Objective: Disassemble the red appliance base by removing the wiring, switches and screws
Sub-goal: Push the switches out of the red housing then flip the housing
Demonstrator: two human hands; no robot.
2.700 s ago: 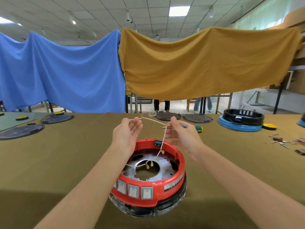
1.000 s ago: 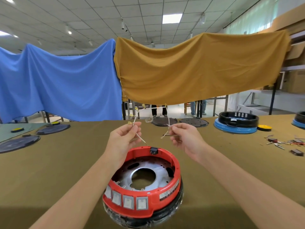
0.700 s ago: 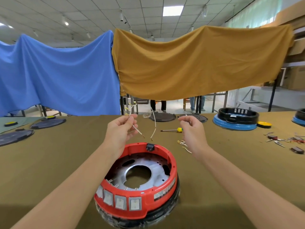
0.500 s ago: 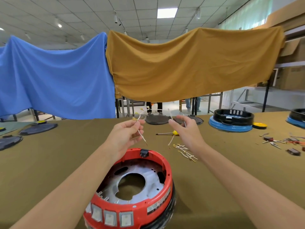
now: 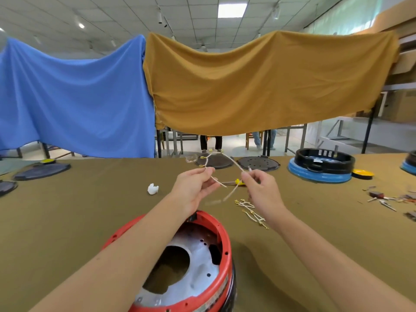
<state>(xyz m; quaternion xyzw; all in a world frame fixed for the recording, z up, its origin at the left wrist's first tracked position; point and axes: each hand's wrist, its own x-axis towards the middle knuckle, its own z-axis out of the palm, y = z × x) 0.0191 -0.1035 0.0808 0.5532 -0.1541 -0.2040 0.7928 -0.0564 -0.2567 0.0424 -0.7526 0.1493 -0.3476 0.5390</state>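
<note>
The red appliance base (image 5: 221,242) sits at the near edge of the table, its silver inner plate (image 5: 193,262) showing a round hole; my left forearm covers its left rim. Above and beyond it, my left hand (image 5: 193,188) pinches one end of a white wire (image 5: 227,159) with yellow terminals. My right hand (image 5: 261,190) pinches the other part of the same wire, which arches up between the two hands. A pile of removed white wires (image 5: 252,210) lies on the cloth just below my right hand. A yellow-handled screwdriver (image 5: 236,182) lies behind the hands.
A small white part (image 5: 153,189) lies left of my hands. Dark round lids (image 5: 258,163) and a black-and-blue base (image 5: 320,164) stand at the back. Loose small parts (image 5: 382,198) lie at the right. Blue and mustard cloths hang behind the olive-covered table (image 5: 78,210).
The wires came free of the red base and were lifted. My right hand dropped some onto the cloth, then took hold of the wire in my left hand. The view shifted so the base sits lower.
</note>
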